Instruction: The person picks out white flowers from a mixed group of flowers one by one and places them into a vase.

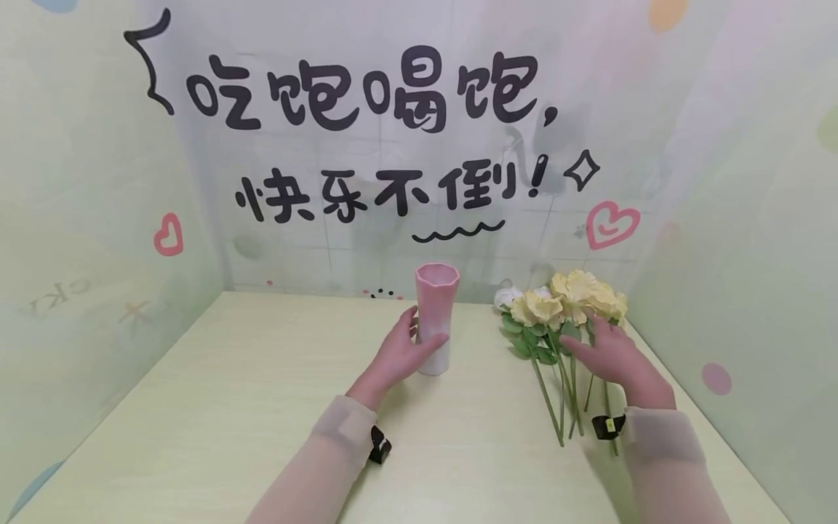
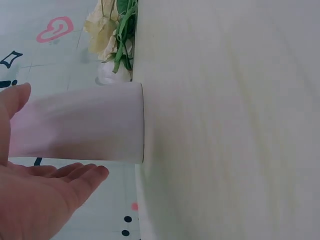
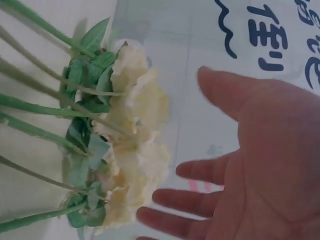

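Observation:
A tall pink-and-white vase (image 1: 437, 309) with a scalloped rim stands upright on the table. My left hand (image 1: 396, 355) reaches around its left side, the thumb in front. In the left wrist view the fingers lie fairly straight beside the vase (image 2: 85, 122), with a gap below it; thumb contact is unclear. Cream-yellow artificial flowers (image 1: 579, 295) with green stems lie in a bunch at the back right. My right hand (image 1: 618, 358) hovers over them, fingers spread. The right wrist view shows nothing in that hand (image 3: 265, 160), and the flowers (image 3: 135, 100) apart from it.
The pale wooden table (image 1: 196, 407) runs back to a printed backdrop (image 1: 380, 145) with dark lettering and hearts. A side wall (image 1: 753, 255) rises to the right of the flowers, another (image 1: 85, 240) on the left. Flower stems point toward the front of the table.

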Available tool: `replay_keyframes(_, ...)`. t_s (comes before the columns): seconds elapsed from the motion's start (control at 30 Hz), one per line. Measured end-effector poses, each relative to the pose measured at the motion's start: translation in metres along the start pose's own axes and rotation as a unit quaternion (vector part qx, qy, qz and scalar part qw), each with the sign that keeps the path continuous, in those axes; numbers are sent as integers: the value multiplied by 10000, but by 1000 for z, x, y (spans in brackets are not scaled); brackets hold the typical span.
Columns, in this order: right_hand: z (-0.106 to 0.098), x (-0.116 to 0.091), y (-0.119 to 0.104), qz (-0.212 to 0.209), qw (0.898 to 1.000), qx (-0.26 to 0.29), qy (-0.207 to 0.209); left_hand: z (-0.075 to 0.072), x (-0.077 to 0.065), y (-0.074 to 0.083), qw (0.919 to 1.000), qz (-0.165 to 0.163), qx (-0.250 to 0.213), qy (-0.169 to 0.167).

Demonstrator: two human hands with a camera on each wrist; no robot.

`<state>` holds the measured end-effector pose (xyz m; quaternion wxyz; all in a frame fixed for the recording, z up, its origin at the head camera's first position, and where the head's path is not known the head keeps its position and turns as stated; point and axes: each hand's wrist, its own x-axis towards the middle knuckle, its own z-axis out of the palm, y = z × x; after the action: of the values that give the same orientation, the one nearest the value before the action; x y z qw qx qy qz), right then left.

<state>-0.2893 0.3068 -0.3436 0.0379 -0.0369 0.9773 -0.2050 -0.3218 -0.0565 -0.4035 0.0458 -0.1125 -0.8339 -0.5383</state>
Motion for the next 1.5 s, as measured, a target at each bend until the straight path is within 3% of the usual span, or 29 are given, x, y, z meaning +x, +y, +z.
replay_keyframes(0.17, 1, 1, 10, 286, 9989, 132, -347, -1, 1, 0, 9999, 94, 40, -19)
replay_keyframes(0.5, 15, 7, 10, 153, 9990, -57, -420, -3, 3, -2, 9992, 185, 340, -53)
replay_keyframes(0.83, 16, 8, 7, 34, 9993, 128, -338, -10, 5, 5, 9945, 428, 935, -187)
replay_keyframes(1.13, 16, 7, 7, 147, 9991, 291, -273, -6, 4, 6, 9942, 384, 977, -239)
replay_keyframes(1.5, 8, 4, -9, 70, 9990, 351, 256, -6, 1, 5, 9938, 426, 1011, -186)
